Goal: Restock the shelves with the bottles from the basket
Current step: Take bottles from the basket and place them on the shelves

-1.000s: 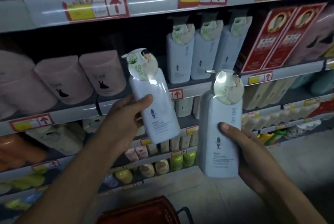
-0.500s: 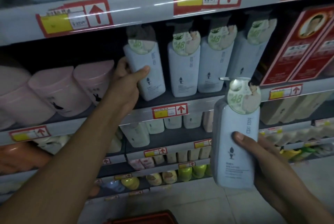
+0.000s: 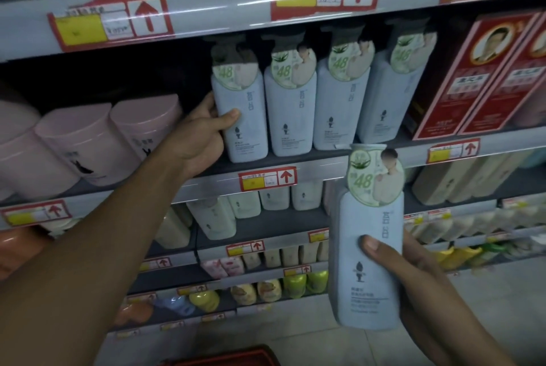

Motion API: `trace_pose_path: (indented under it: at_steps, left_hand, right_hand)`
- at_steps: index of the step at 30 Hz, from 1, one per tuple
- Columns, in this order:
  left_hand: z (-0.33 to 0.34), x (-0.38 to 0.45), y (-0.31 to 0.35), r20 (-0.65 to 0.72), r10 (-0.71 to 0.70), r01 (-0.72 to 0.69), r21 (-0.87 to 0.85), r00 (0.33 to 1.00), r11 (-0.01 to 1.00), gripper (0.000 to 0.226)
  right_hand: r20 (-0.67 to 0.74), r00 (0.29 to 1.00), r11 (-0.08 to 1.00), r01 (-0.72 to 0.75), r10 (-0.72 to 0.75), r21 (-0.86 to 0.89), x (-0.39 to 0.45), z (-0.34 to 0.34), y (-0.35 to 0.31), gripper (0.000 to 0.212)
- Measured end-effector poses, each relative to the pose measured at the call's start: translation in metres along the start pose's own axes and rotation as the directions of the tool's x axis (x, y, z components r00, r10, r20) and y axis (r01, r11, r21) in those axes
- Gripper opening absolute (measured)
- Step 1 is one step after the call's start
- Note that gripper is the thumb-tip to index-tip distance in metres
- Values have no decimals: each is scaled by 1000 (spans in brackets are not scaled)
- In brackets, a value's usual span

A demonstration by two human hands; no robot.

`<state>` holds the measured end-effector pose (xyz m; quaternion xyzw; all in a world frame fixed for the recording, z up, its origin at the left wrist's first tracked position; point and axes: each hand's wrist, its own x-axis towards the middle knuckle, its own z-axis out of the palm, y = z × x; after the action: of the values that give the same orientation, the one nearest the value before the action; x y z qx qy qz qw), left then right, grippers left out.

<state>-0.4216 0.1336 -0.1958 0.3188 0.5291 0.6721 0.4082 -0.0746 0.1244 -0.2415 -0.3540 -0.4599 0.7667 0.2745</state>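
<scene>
My left hand (image 3: 204,132) grips a pale blue pump bottle (image 3: 240,105) that stands upright on the second shelf (image 3: 319,158), at the left end of a row of three like bottles (image 3: 334,99). Its thumb lies across the bottle's front. My right hand (image 3: 413,271) holds a second pale blue bottle (image 3: 369,247) upright in front of the lower shelves, thumb on its label. The red basket (image 3: 224,358) shows only its rim at the bottom edge.
Pink tubs (image 3: 88,141) fill the shelf left of my left hand, with a dark gap between them and the bottle row. Red boxes (image 3: 484,76) stand right of the row. Lower shelves hold small bottles. The tiled floor lies at bottom right.
My left hand has carried its bottle up from mid-air onto the shelf and set it upright beside the row. The right hand's bottle has stayed low in front of the shelves.
</scene>
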Motion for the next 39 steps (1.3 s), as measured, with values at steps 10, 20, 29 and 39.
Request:
trace_pose_path:
  at_steps: [10, 20, 29, 39]
  left_hand:
    - [-2, -7, 2, 29, 2, -4, 86, 1000, 996, 53]
    - [-33, -107, 6, -21, -78, 81, 355, 997, 932, 65]
    - [-45, -158, 19, 12, -95, 78, 473, 995, 877, 48]
    - [-57, -128, 16, -134, 197, -91, 557, 971, 826, 54]
  right_hand:
    - [13, 1000, 1000, 0, 0, -9, -2, 19, 21, 91]
    - [74, 996, 998, 58, -57, -15, 2, 42, 33, 76]
    - [205, 957, 978, 208, -205, 9, 57, 136, 33, 54]
    - [220, 887, 899, 431, -406, -79, 108, 195, 12, 46]
